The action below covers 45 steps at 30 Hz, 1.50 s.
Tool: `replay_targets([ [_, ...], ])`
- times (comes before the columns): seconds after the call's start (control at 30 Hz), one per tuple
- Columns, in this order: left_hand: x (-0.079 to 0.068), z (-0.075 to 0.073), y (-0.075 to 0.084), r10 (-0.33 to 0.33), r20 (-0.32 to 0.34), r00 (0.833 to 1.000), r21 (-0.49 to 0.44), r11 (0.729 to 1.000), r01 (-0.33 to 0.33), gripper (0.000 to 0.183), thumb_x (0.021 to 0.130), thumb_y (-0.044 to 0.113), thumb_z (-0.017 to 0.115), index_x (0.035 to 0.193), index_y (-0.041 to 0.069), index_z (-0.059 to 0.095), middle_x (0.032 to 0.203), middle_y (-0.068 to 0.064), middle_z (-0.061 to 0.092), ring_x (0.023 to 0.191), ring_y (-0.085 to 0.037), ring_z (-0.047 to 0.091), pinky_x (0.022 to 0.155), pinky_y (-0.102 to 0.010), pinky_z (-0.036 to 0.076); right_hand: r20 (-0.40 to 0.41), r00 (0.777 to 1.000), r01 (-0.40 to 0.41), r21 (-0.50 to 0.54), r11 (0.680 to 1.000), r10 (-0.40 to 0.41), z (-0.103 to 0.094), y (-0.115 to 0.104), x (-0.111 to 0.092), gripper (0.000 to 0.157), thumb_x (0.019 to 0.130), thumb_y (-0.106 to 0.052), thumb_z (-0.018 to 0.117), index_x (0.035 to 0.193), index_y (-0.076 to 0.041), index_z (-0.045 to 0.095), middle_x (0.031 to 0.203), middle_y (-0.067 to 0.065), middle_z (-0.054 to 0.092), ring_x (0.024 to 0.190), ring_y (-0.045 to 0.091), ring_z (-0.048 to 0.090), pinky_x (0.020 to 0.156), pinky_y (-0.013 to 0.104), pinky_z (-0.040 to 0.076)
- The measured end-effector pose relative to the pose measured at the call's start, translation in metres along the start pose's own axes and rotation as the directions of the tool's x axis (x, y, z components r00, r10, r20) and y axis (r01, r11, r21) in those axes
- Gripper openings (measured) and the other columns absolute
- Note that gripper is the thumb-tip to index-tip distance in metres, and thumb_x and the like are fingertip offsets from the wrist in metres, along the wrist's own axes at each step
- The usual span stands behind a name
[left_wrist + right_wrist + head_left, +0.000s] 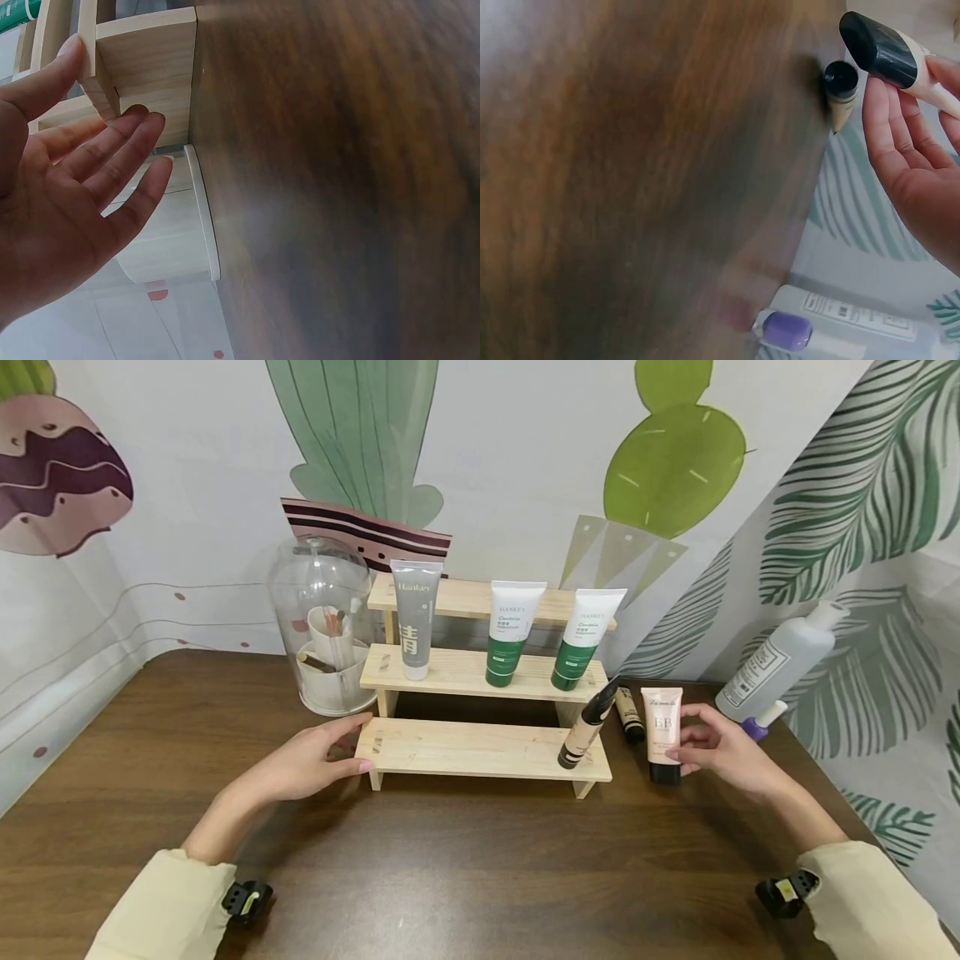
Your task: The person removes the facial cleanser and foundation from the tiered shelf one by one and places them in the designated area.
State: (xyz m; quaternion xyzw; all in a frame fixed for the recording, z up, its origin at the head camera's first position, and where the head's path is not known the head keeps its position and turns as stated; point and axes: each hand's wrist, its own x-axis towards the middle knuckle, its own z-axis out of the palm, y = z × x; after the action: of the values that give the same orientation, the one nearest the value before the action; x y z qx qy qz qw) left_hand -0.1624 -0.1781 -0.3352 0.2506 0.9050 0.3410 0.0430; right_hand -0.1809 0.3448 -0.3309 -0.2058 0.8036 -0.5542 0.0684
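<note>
My right hand (723,747) pinches a pale pink BB cream tube (663,727) between thumb and fingers, its black cap pointing down. In the right wrist view that black cap (877,51) shows above the table. My left hand (307,760) grips the left end of the lowest step of a wooden tiered shelf (465,747), thumb at the front and fingers behind. A beige tube with a black cap (581,735) leans at the right end of this step. On the middle step stand a grey tube (417,618) and two white-and-green tubes (513,635).
Another beige tube (630,714) lies on the table right of the shelf. Farther right, a clear bottle (780,660) and a purple nail polish bottle (757,727) lean by the wall. A glass dome (288,585) with white cups and brushes stands left of the shelf.
</note>
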Motion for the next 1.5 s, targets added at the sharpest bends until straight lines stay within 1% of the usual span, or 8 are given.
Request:
replay_targets([
  [0.37, 0.000, -0.001, 0.001, 0.000, 0.005, 1.000, 0.009, 1.000, 0.000, 0.064, 0.085, 0.023, 0.065, 0.132, -0.011, 0.037, 0.115, -0.020, 0.056, 0.100, -0.029, 0.058, 0.083, -0.045, 0.047, -0.062, 0.991, -0.124, -0.015, 0.992, 0.123, -0.014, 0.019, 0.010, 0.040, 0.083, 0.012, 0.055, 0.116, -0.004, 0.039, 0.087, 0.014, 0.059, 0.075, 0.017, 0.063, 0.058, 0.035, 0.054],
  [0.53, 0.000, 0.000, 0.000, -0.008, 0.014, 1.000, 0.005, 1.000, 0.008, 0.064, 0.086, 0.021, 0.065, 0.133, -0.010, 0.036, 0.117, -0.021, 0.056, 0.102, -0.030, 0.057, 0.085, -0.045, 0.046, -0.094, 0.981, -0.171, -0.018, 0.985, 0.169, -0.019, 0.023, 0.015, 0.040, 0.085, 0.008, 0.057, 0.116, -0.010, 0.041, 0.086, 0.009, 0.060, 0.073, 0.017, 0.062, 0.058, 0.034, 0.054],
  [0.7, 0.000, -0.001, 0.000, -0.017, 0.018, 1.000, 0.003, 1.000, 0.017, 0.064, 0.086, 0.023, 0.065, 0.133, -0.010, 0.036, 0.116, -0.021, 0.056, 0.102, -0.030, 0.057, 0.085, -0.045, 0.046, -0.097, 0.977, -0.189, 0.005, 0.982, 0.189, -0.023, 0.025, 0.018, 0.039, 0.085, 0.008, 0.056, 0.115, -0.014, 0.041, 0.085, 0.006, 0.059, 0.072, 0.016, 0.061, 0.058, 0.033, 0.054],
  [0.93, 0.000, 0.000, 0.001, -0.012, 0.016, 1.000, -0.009, 1.000, 0.013, 0.064, 0.086, 0.023, 0.065, 0.133, -0.011, 0.036, 0.116, -0.021, 0.056, 0.102, -0.031, 0.057, 0.085, -0.045, 0.046, -0.121, 0.959, -0.260, -0.008, 0.966, 0.257, -0.026, 0.030, 0.022, 0.037, 0.088, 0.000, 0.058, 0.116, -0.016, 0.041, 0.086, 0.004, 0.060, 0.072, 0.014, 0.060, 0.060, 0.032, 0.054],
  [1.2, -0.001, 0.000, 0.001, -0.014, 0.018, 1.000, -0.023, 1.000, 0.014, 0.064, 0.086, 0.023, 0.064, 0.132, -0.012, 0.035, 0.117, -0.023, 0.055, 0.103, -0.032, 0.057, 0.085, -0.045, 0.046, -0.138, 0.940, -0.313, 0.003, 0.950, 0.311, -0.028, 0.035, 0.026, 0.037, 0.087, -0.006, 0.061, 0.118, -0.011, 0.042, 0.083, 0.000, 0.061, 0.070, 0.011, 0.058, 0.059, 0.029, 0.052],
  [1.3, -0.001, 0.000, 0.002, -0.011, 0.018, 1.000, -0.020, 1.000, 0.012, 0.064, 0.086, 0.023, 0.064, 0.132, -0.012, 0.035, 0.118, -0.023, 0.055, 0.103, -0.032, 0.057, 0.085, -0.045, 0.046, -0.156, 0.931, -0.336, -0.021, 0.941, 0.329, -0.028, 0.037, 0.028, 0.045, 0.087, -0.008, 0.062, 0.124, -0.002, 0.037, 0.083, -0.001, 0.061, 0.069, 0.010, 0.058, 0.059, 0.028, 0.052],
  [1.4, -0.001, 0.000, 0.002, -0.012, 0.015, 1.000, -0.014, 1.000, 0.012, 0.064, 0.086, 0.023, 0.064, 0.132, -0.011, 0.036, 0.117, -0.022, 0.055, 0.103, -0.031, 0.057, 0.085, -0.045, 0.046, -0.160, 0.927, -0.350, -0.042, 0.936, 0.340, -0.028, 0.039, 0.030, 0.055, 0.088, -0.008, 0.060, 0.130, 0.007, 0.028, 0.083, 0.000, 0.059, 0.069, 0.010, 0.057, 0.059, 0.028, 0.052],
  [1.5, 0.000, -0.001, 0.002, -0.008, 0.013, 1.000, -0.010, 1.000, 0.009, 0.064, 0.086, 0.024, 0.064, 0.132, -0.011, 0.036, 0.117, -0.023, 0.055, 0.102, -0.031, 0.057, 0.085, -0.045, 0.046, -0.158, 0.926, -0.354, -0.035, 0.935, 0.344, -0.027, 0.041, 0.031, 0.057, 0.089, -0.007, 0.058, 0.131, 0.011, 0.024, 0.083, 0.000, 0.059, 0.068, 0.011, 0.057, 0.058, 0.029, 0.052],
])
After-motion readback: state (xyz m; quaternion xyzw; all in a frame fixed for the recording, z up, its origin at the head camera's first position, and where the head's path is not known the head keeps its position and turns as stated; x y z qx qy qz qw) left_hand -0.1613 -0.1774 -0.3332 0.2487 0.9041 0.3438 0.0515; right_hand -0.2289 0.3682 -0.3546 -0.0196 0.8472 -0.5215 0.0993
